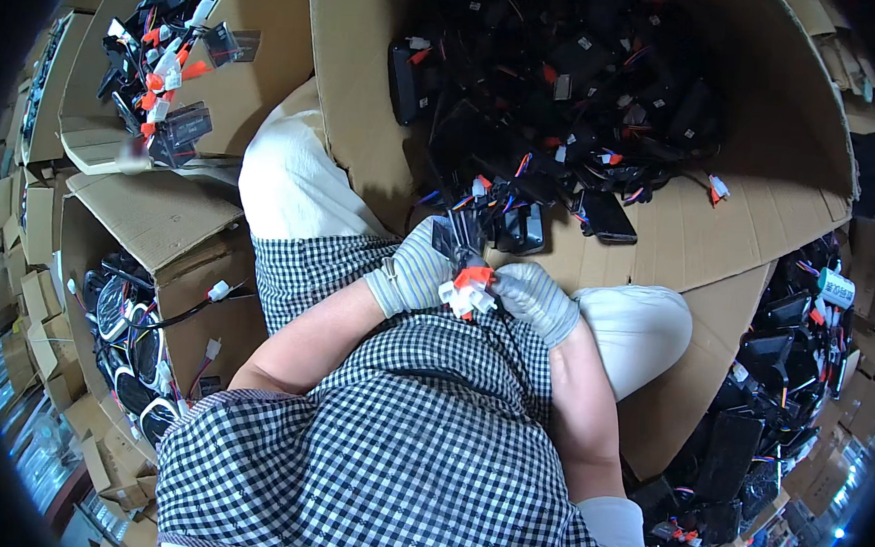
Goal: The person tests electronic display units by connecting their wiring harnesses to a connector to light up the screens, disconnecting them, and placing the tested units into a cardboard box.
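Above my lap, my left hand, in a grey striped glove, is wrapped round a bundle of black cables. White plug connectors with orange-red pieces stick out of the bundle toward me. My right hand, gloved alike, is closed at the right side of these connectors, its fingertips against the bundle. Which strands it pinches is hidden. Just beyond my hands, a black box-shaped device and a flat black one lie on the flap of a large cardboard box.
The large cardboard box ahead holds many black devices with coloured wires. A box at upper left holds wired parts. Below it, another box contains round-faced black units. More black devices are piled at right.
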`<state>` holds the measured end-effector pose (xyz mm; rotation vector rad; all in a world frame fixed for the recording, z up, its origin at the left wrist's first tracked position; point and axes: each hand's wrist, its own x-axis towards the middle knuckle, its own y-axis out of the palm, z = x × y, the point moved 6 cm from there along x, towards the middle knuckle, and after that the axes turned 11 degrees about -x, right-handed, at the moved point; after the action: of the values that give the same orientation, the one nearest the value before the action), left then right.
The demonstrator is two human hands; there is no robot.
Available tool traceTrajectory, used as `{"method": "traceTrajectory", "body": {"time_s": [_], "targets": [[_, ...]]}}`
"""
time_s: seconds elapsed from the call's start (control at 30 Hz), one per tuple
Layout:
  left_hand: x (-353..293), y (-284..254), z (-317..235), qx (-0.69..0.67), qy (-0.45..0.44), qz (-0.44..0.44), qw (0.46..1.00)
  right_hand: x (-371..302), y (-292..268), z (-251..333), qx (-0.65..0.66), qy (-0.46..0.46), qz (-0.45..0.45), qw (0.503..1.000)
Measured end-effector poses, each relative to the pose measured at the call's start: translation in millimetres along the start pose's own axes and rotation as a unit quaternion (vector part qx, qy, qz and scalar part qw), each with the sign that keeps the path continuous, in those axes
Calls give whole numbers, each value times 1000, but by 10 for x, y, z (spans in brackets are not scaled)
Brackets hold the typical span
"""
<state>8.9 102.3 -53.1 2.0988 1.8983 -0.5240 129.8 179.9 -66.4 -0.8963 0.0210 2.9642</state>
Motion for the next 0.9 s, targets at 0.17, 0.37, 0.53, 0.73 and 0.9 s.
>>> {"method": "traceTrajectory", "body": {"time_s": [0.17, 0.37, 0.53, 0.73, 0.9], "targets": [[-213, -111, -232, -19, 223, -134, 965, 19, 132, -64, 296, 38, 25, 954], [26, 416, 586, 306, 57, 190, 931, 231, 112, -476, -310, 50, 11, 950], [78, 520, 735, 215, -43, 223, 950, 164, -571, -271, -346, 247, -245, 871], [91, 655, 700, 164, -62, 296, 939, 343, -982, -251, -147, 69, -524, 836], [158, 793, 879, 133, -93, 297, 941, 863, -1018, -248, -151, 94, -421, 890]]}}
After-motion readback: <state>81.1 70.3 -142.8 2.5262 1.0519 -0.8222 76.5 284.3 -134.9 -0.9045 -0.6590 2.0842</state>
